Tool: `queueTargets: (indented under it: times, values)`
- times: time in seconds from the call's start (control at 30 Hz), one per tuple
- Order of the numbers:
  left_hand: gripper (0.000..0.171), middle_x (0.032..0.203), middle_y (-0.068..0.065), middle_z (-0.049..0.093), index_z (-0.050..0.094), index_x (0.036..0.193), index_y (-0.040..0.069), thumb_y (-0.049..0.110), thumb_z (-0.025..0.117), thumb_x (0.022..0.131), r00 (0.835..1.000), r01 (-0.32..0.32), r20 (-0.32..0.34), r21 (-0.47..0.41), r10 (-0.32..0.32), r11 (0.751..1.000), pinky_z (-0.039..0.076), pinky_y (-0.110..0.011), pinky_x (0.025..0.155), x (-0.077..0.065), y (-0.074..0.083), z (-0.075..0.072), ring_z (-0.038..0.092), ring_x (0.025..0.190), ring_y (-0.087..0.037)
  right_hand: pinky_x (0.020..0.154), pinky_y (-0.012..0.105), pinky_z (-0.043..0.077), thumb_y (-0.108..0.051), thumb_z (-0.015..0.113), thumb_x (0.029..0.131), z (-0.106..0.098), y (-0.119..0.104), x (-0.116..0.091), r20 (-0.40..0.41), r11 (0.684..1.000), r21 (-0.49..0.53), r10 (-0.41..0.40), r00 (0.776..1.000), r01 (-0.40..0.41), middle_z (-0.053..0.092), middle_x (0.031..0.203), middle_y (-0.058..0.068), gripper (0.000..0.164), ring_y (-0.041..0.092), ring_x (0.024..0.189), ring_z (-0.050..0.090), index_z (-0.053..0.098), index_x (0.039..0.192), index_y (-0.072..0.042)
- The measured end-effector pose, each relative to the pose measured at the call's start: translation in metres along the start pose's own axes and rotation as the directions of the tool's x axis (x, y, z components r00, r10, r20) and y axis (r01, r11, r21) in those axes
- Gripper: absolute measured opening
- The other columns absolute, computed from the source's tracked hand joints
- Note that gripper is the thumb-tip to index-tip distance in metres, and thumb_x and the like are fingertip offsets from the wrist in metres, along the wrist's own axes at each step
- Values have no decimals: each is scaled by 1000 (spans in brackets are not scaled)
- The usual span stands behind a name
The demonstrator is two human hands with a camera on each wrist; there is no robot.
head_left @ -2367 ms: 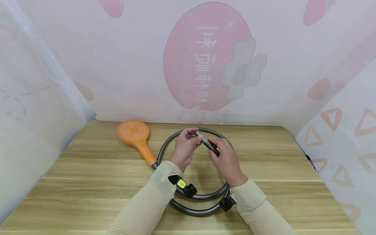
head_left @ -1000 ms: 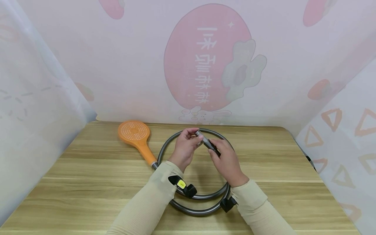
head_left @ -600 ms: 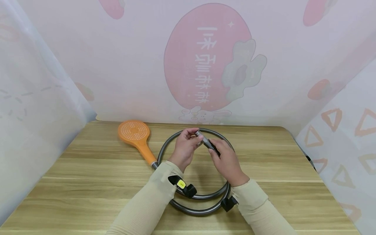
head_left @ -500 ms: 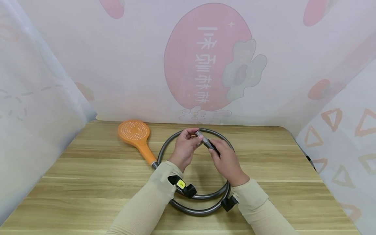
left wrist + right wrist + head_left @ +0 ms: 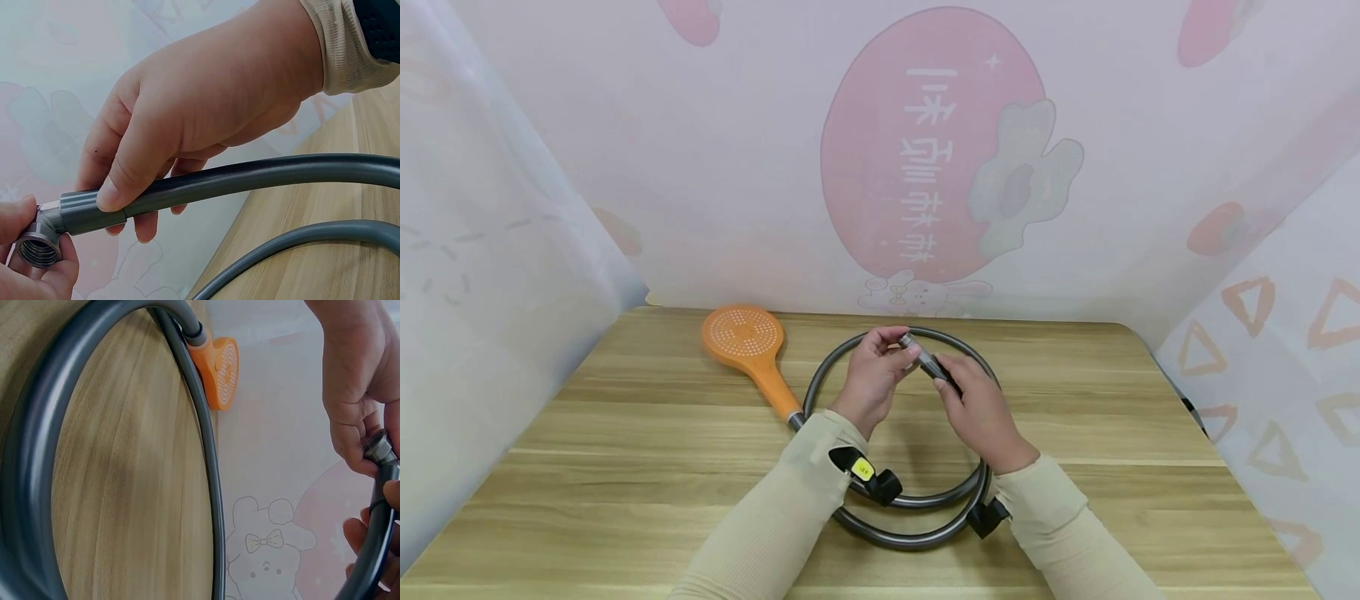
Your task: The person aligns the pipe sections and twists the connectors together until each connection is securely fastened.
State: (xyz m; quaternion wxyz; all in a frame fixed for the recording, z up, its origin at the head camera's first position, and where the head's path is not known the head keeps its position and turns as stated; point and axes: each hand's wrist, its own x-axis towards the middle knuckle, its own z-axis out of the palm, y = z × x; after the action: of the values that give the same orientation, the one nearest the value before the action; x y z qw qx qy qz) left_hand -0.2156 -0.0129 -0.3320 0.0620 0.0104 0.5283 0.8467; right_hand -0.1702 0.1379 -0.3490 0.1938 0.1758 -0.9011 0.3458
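My left hand [image 5: 870,379] pinches a small silver elbow fitting [image 5: 53,220] with a threaded round opening. Beside it, my right hand [image 5: 981,408] grips the sleeved end of a dark grey shower hose [image 5: 250,180], thumb on the sleeve. In the left wrist view the fitting meets the hose end; how deep it sits is hidden. Both hands are raised over the table, in the middle of the head view. The hose's other end joins an orange shower head [image 5: 742,335], lying to the left with its perforated face up. Only fingertips of my right hand show in the right wrist view.
The hose lies in loops on the wood-grain table [image 5: 1112,400], beneath and around my forearms. A printed backdrop [image 5: 760,167] stands along the table's far edge, with more printed sheets at the left and right sides.
My right hand and wrist have shifted slightly to the right, still gripping the hose end. The left hand keeps its hold on the elbow fitting. The shower head lies where it was.
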Motion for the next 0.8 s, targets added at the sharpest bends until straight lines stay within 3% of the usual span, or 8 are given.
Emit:
queueTargets:
  times: [0.3, 0.8]
  values:
    - [30, 96, -3, 54, 53, 118, -4, -9, 61, 89, 1000, 4, -4, 3, -4, 1000, 50, -25, 76, 2, 2, 0, 55, 83, -13, 70, 36, 45, -7, 57, 97, -2, 0, 4, 47, 1000, -1, 9, 999, -9, 61, 109, 13, 33, 19, 79, 52, 57, 129, 2]
    - [29, 96, -3, 54, 53, 116, -3, -9, 61, 89, 1000, 9, -9, 9, -9, 1000, 50, -25, 76, 2, 3, -2, 54, 83, -13, 71, 37, 46, -9, 52, 99, -2, -2, 6, 103, 999, 12, 51, 993, -52, 59, 113, 15, 35, 21, 81, 53, 54, 132, 3]
